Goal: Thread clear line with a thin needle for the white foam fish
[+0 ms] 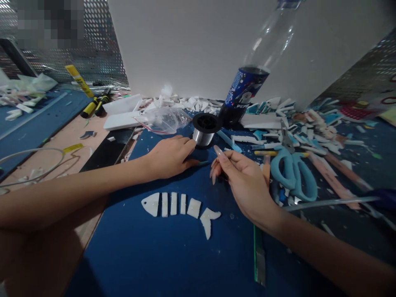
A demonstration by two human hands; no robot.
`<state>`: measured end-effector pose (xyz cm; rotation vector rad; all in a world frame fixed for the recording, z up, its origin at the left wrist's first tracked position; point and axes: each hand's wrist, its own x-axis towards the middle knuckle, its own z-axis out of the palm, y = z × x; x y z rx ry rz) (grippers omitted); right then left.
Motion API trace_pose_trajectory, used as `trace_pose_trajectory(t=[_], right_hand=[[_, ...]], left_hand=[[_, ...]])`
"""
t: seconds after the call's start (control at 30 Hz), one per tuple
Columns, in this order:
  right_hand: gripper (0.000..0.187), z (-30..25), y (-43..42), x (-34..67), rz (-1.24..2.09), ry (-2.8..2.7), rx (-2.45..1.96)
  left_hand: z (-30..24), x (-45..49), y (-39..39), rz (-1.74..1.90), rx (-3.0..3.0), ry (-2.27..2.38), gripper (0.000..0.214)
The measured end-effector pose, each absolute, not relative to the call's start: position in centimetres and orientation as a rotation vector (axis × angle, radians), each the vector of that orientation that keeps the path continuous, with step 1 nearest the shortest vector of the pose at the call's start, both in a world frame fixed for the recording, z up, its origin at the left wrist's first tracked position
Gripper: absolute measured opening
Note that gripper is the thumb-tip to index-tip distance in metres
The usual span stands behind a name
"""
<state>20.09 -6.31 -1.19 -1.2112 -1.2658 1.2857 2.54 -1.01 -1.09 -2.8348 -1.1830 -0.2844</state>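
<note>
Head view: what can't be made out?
All in the head view:
1. Right hand: whether it pinches anything; fingers block, detail too fine.
2. Spool: any line running to that hand; too fine.
3. Bottle: very top, cut off by upper edge.
4. Green-edged tool: part behind the right wrist.
5. Upper-left background: pixelated.

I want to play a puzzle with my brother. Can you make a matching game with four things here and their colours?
Things:
1. Spool
2. Fish-shaped pieces
3. Scissors
4. Bottle

Colours:
A. Mostly light blue
B. Clear, with a dark blue label
C. Black ends, silvery middle
D. White

Right pairs: 1-C, 2-D, 3-A, 4-B
</note>
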Motion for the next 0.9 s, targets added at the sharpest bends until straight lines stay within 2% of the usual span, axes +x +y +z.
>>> trace_pose_trajectory(t=[0.37,0.73,0.9], right_hand=[[0.026,-1.3,-6.3,20.2,1.283,-1.292,-1.214],[0.027,-1.5,-6.3,20.3,1.277,-1.272,-1.209],[0.027,-1.4,-6.3,20.2,1.292,-1.255,-1.190]], left_hand=[[-1.4,2.4,-0.7,-0.349,-2.839,-1.229,0.020],[-0.3,1.9,-1.5,-0.219,-2.928,-1.084,0.044],[-0.1,1.9,-1.3,-0.305,-2.891,-1.007,0.021]])
